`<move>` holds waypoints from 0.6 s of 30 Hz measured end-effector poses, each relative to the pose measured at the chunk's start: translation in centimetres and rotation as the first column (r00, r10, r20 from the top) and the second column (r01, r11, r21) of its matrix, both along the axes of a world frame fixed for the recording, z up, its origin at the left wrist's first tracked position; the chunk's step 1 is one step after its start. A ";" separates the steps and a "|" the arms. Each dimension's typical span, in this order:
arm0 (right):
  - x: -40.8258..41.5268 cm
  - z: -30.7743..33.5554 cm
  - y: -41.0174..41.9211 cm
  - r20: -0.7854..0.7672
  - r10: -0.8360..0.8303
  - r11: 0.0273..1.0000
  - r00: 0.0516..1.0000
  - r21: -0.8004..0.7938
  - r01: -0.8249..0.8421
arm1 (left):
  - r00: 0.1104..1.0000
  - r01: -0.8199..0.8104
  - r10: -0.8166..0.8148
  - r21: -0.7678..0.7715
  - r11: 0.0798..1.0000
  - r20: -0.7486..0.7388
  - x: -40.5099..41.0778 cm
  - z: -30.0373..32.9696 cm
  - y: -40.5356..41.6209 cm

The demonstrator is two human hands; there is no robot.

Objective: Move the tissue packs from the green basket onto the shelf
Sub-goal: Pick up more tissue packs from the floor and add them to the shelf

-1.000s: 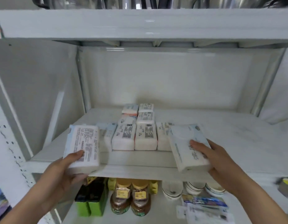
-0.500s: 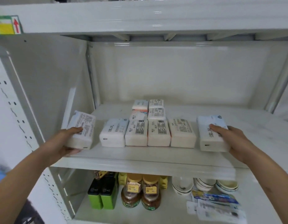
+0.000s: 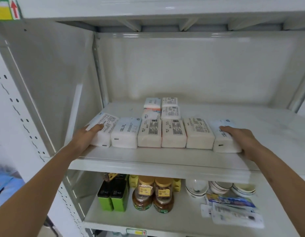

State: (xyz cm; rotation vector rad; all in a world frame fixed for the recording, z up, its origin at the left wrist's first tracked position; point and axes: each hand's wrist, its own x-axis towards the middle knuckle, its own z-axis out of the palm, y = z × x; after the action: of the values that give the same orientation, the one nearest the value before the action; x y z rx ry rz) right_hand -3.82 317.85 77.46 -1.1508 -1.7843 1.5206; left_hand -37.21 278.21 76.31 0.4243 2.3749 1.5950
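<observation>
Several white tissue packs lie in a front row on the white shelf (image 3: 165, 164), with more stacked behind the middle (image 3: 170, 108). My left hand (image 3: 87, 136) grips the leftmost pack (image 3: 105, 127), which rests tilted on the shelf against its neighbour (image 3: 126, 132). My right hand (image 3: 242, 139) grips the rightmost pack (image 3: 222, 134), which sits flat at the row's right end beside another pack (image 3: 198, 132). The green basket is out of view.
The shelf's left wall (image 3: 59, 86) stands close to my left hand. Bare shelf stretches to the right of the row (image 3: 276, 130). Below stand green tins (image 3: 112, 197), two jars (image 3: 153, 194), bowls (image 3: 220, 187) and flat packets (image 3: 233, 211).
Both hands carried their packs up and forward onto the shelf. The left pack closed in against the row; the right pack settled at the row's right end.
</observation>
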 end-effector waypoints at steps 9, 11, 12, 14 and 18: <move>0.1 -0.4 0.3 0.135 -0.034 0.978 0.990 0.210 0.005 | 0.962 -0.127 0.112 -0.044 0.991 -0.248 2.2 -0.2 1.1; 0.0 -0.2 0.0 0.203 -0.034 0.961 0.979 0.274 -0.023 | 0.938 -0.168 0.146 -0.043 0.985 -0.315 2.5 -0.3 1.1; -0.1 0.0 -0.1 0.245 -0.034 0.947 0.969 0.318 -0.047 | 0.930 -0.183 0.155 -0.055 0.981 -0.332 2.5 -0.4 0.8; -0.4 0.4 -0.2 0.327 -0.060 0.894 0.943 0.437 -0.095 | 0.923 -0.207 0.156 -0.111 0.972 -0.351 2.3 -0.3 0.3; -1.3 2.8 -0.5 0.438 -0.121 0.747 0.891 0.632 -0.209 | 0.893 -0.210 0.050 -0.315 0.926 -0.447 2.0 2.1 0.6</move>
State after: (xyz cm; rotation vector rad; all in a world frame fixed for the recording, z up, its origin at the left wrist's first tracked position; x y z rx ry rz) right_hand -5.15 317.37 80.31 -1.1236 -2.3974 0.5030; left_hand -35.18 278.83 78.41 0.6010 3.0150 1.1604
